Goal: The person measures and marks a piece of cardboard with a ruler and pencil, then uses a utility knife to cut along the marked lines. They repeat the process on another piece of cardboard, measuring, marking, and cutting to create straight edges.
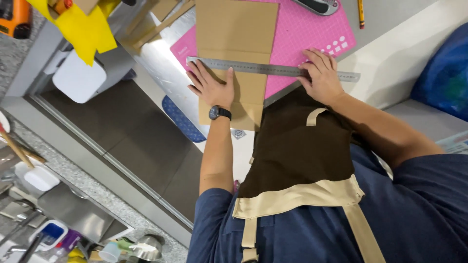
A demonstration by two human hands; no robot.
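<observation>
Pink mat (312,29), ruler (273,69) crossing cardboard (236,29)

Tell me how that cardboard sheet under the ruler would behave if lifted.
The cardboard sheet looks thin and flat, so probably light and fairly stiff. It shows crease lines, so it may fold there. The metal ruler and both hands pin it now.

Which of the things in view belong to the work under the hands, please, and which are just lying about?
In use: left hand and right hand, both pressing the metal ruler across the cardboard sheet on the pink cutting mat.

Lying about: pencil, yellow paper, blue bag, white box.
</observation>
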